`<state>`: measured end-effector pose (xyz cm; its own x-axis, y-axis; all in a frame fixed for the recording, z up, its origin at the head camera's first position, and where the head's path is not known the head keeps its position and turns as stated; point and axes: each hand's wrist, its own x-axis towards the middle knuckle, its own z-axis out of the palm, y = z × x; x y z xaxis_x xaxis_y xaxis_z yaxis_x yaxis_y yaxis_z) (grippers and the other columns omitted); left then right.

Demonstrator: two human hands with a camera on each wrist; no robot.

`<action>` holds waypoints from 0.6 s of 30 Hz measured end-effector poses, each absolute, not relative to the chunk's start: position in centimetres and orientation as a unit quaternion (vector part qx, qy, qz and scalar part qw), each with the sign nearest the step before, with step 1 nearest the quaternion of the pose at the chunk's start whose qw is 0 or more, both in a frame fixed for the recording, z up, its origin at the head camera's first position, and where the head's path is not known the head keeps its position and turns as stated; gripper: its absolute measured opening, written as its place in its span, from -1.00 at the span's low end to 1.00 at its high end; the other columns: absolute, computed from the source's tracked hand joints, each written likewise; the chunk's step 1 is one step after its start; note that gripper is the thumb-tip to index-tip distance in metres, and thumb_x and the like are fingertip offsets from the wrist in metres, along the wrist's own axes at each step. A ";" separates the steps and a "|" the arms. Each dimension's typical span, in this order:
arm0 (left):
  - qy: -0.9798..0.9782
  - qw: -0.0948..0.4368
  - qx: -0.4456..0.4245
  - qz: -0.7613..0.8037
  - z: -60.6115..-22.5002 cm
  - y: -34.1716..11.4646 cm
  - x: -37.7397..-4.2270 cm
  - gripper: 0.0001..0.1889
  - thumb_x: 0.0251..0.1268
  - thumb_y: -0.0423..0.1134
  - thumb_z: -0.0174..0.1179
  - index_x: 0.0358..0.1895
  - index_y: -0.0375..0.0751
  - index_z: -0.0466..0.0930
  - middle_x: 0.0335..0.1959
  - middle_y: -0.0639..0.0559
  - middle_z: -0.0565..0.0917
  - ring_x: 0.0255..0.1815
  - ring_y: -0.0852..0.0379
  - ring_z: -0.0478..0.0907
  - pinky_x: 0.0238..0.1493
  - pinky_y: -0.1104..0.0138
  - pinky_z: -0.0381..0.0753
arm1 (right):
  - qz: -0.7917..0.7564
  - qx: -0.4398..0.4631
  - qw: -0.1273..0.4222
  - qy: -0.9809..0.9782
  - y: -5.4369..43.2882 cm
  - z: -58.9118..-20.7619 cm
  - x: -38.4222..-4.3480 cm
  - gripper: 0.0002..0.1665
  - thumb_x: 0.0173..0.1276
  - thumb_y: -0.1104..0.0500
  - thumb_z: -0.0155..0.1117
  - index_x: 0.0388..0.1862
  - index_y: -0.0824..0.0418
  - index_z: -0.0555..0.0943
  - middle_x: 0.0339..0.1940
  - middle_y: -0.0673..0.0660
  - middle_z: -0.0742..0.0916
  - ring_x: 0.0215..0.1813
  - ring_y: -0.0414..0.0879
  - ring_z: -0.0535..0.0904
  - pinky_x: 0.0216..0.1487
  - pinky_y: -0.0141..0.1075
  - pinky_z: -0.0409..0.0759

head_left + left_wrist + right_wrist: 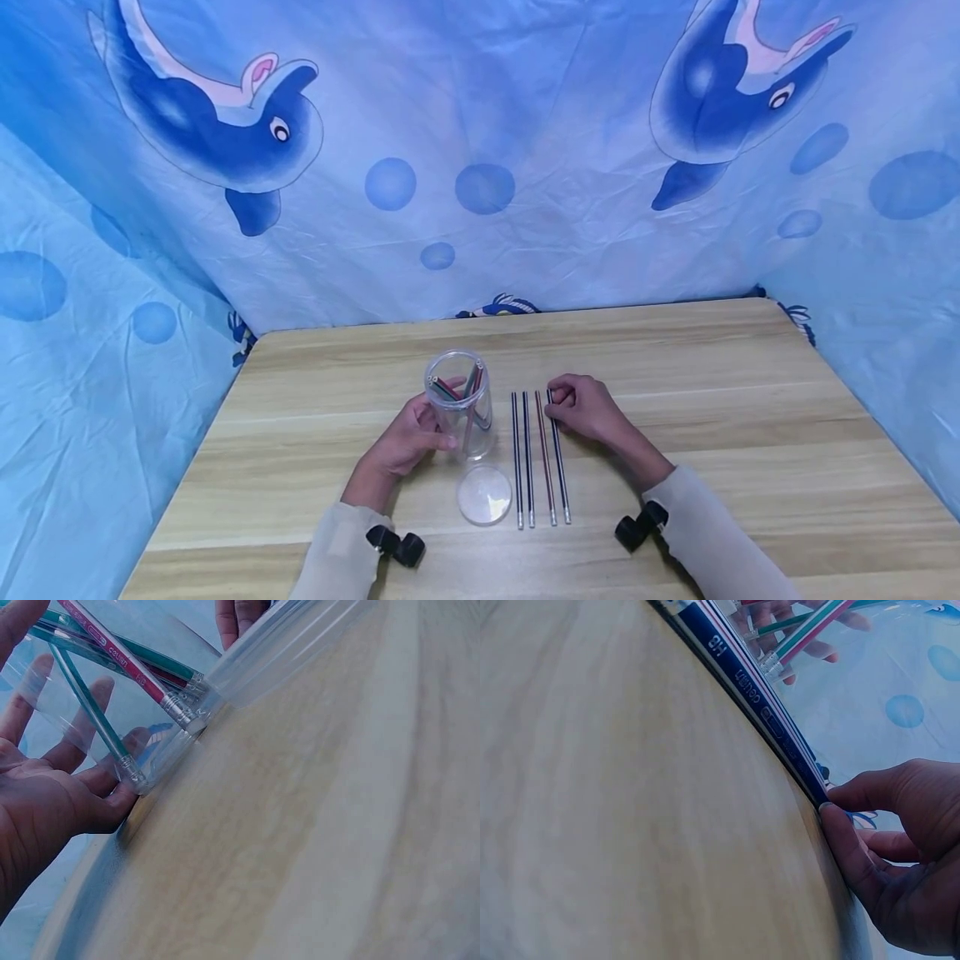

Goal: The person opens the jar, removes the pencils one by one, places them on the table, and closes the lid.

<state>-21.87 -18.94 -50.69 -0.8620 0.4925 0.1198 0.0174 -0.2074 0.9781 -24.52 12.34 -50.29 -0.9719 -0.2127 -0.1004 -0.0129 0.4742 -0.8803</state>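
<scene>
A clear plastic jar (pixel 480 421) stands on the table with several pencils leaning inside, among them a red pencil (pixel 124 656) and a green pencil (pixel 94 709), eraser ends down. My left hand (pixel 405 437) grips the jar from its left side, fingers curved round the wall. To the right of the jar, several pencils lie in a row, eraser ends toward me; one is a reddish pencil (pixel 545 458), the others dark blue. At the far end of the rightmost blue pencil (pixel 750 694), my right hand (pixel 588 408) pinches its tip between thumb and index finger.
A round clear lid (pixel 484 495) lies on the wooden table (pixel 337 367) just in front of the jar, left of the row. A blue cloth (pixel 555 250) with dolphins hangs behind the table's far edge and along both sides.
</scene>
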 end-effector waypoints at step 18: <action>0.608 0.157 0.212 0.749 -50.7 -18.9 -21.9 -0.19 -0.08 -0.49 0.44 0.39 -0.25 0.40 0.42 -0.09 0.43 0.52 0.04 0.20 0.53 -0.07 -0.24 | -0.518 -0.076 0.087 0.848 12.5 -50.4 -24.5 -0.57 0.34 0.25 0.30 0.16 0.33 0.52 -0.32 0.10 0.69 -0.49 -0.06 0.65 -0.44 -0.26 0.65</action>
